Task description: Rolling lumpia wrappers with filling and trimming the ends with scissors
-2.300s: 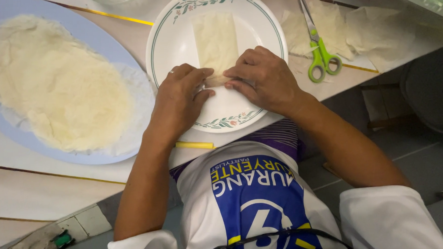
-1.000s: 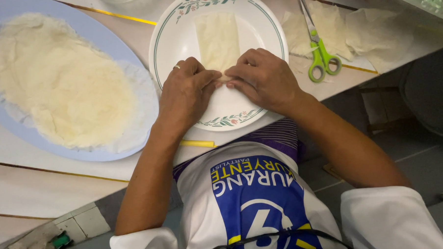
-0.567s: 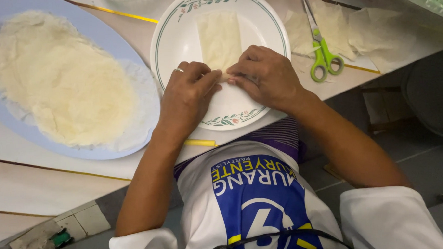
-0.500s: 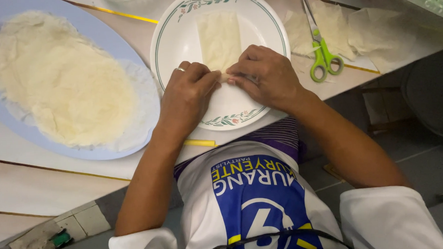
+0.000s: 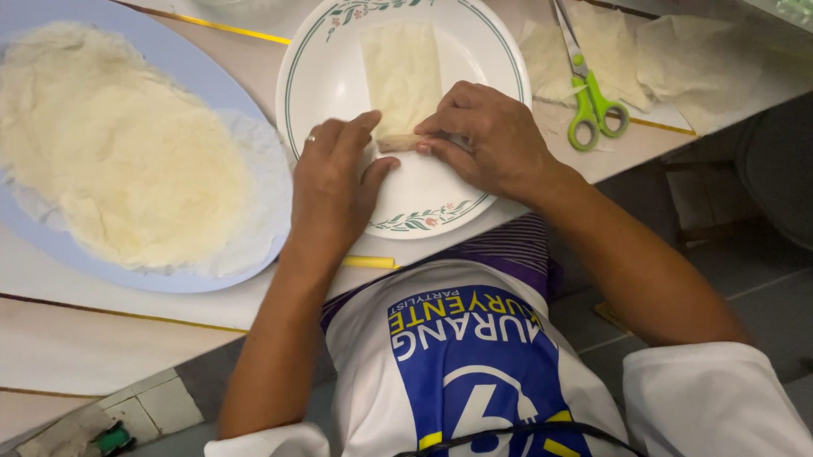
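A thin pale wrapper strip (image 5: 403,75) lies lengthwise on a white round plate (image 5: 329,87) with a floral rim. Its near end is rolled up into a small tube. My left hand (image 5: 333,190) pinches the left end of that roll with thumb and fingers; a ring shows on one finger. My right hand (image 5: 484,140) presses its fingertips on the right end of the roll. The filling inside is hidden.
A large blue oval platter (image 5: 10,224) at the left holds a heap of pale shredded filling (image 5: 106,149). Green-handled scissors (image 5: 586,91) lie right of the plate on several loose wrapper sheets (image 5: 680,57). The table edge runs just below the plate.
Both hands have kept rolling the wrapper's near end away from me; the roll now sits slightly farther up the plate.
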